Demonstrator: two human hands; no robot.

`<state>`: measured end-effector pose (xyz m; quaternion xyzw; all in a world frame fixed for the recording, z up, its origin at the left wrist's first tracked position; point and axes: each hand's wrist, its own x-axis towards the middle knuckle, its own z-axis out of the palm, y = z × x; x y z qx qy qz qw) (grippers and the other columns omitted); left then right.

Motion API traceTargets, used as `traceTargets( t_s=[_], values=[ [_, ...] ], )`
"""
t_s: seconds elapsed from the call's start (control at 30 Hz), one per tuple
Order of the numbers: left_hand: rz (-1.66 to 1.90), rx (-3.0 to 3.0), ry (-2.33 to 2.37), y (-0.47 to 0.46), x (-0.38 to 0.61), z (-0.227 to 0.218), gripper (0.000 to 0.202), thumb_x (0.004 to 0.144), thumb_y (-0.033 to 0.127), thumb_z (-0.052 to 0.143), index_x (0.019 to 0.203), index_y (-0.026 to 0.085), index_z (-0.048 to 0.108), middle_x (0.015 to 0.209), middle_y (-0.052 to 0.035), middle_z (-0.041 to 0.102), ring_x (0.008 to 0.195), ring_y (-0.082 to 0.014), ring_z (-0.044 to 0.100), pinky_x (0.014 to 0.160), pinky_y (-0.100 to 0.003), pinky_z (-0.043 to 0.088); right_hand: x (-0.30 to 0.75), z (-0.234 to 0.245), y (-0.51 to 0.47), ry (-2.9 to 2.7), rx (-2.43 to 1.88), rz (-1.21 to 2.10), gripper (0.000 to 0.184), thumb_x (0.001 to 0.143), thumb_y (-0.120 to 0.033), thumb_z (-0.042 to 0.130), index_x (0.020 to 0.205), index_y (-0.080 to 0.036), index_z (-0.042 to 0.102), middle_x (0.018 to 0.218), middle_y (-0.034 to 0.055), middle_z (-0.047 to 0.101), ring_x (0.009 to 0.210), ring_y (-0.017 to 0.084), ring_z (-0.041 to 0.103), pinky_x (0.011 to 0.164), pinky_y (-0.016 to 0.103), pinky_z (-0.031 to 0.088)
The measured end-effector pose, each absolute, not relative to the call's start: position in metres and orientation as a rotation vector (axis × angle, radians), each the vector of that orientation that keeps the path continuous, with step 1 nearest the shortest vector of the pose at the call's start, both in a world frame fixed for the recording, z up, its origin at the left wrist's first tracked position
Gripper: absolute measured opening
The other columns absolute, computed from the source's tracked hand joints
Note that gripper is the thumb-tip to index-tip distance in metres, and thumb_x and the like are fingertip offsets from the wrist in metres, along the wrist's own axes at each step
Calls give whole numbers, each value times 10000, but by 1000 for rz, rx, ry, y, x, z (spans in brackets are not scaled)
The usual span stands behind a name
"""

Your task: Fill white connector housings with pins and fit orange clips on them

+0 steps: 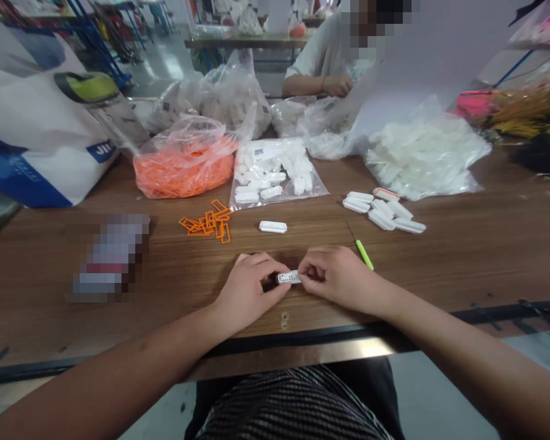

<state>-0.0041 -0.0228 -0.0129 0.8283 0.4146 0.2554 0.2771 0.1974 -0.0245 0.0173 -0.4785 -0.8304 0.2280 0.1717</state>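
Between my two hands, just above the table near its front edge, is a small white plastic connector housing (288,277) with rows of dark holes. My left hand (252,286) pinches its left end between thumb and fingers. The right end is gripped by my right hand (337,278), whose fingertips cover that part. Beyond my hands a single white housing (273,227) lies on the table. Loose orange rectangular frames (208,221) lie in a small pile to its left. A tool with a thin shaft and a lime-green handle (364,255) rests right of my right hand.
Several white housings (382,211) lie in a group at the right. Behind are a bag of orange frames (183,165), a bag of white housings (275,171) and a bag of whitish pieces (421,153). A bottle (114,110) stands left. Another person (325,67) sits opposite.
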Motion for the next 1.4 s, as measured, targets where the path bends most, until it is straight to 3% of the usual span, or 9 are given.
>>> traceTargets(
  t_s=[0.27,0.43,0.53,0.67,0.8,1.0,1.17,1.4],
  values=[
    [678,2218,1124,-22,-4,-14,84,806,237,682,890,236,677,848,25,687,780,-155,609,775,-341,352,197,17,-25,-2491,-1276,519,97,800,-150,595,755,-161,681,683,3,639,603,107,530,599,248,361],
    [661,2218,1141,-22,-3,-13,79,810,246,678,888,230,678,825,24,684,738,-149,597,764,-342,351,197,16,-38,-2756,-1042,3,262,896,-193,488,705,-138,658,690,66,630,642,162,518,529,303,284],
    [643,2219,1143,-22,-3,-12,85,812,239,674,896,236,682,825,26,683,729,-148,591,760,-341,350,194,15,-45,-2800,-992,-116,270,894,-175,472,709,-132,664,689,83,632,645,176,516,515,321,278],
    [632,2228,1140,-23,-4,-12,72,829,246,655,893,256,686,824,31,684,743,-152,592,765,-344,349,199,16,-47,-2634,-1170,87,307,913,-211,434,759,-158,694,676,68,645,634,173,545,533,307,338],
    [650,2231,1144,-23,-5,-13,95,819,253,668,913,253,683,848,25,689,769,-159,602,778,-345,355,226,23,-43,-2279,-1376,277,258,896,-253,478,840,-179,718,792,63,715,717,175,629,663,299,438],
    [642,2228,1140,-21,-5,-13,107,805,241,681,912,254,683,845,32,687,761,-157,601,785,-346,355,272,26,-39,-2204,-1887,460,187,818,-283,560,734,-235,721,689,6,706,632,172,619,566,278,391],
    [632,2251,1139,-21,-5,-12,98,814,246,672,911,252,683,816,29,679,727,-154,588,769,-347,360,279,15,-29,-2173,-1830,771,195,825,-311,564,814,-239,745,827,12,747,729,174,661,633,274,446],
    [631,2253,1137,-21,-5,-11,96,814,251,668,909,251,681,810,25,680,722,-154,585,760,-347,358,267,18,-15,-2295,-1876,765,175,779,-292,593,703,-237,740,720,14,726,625,162,620,559,271,411]
  ],
)
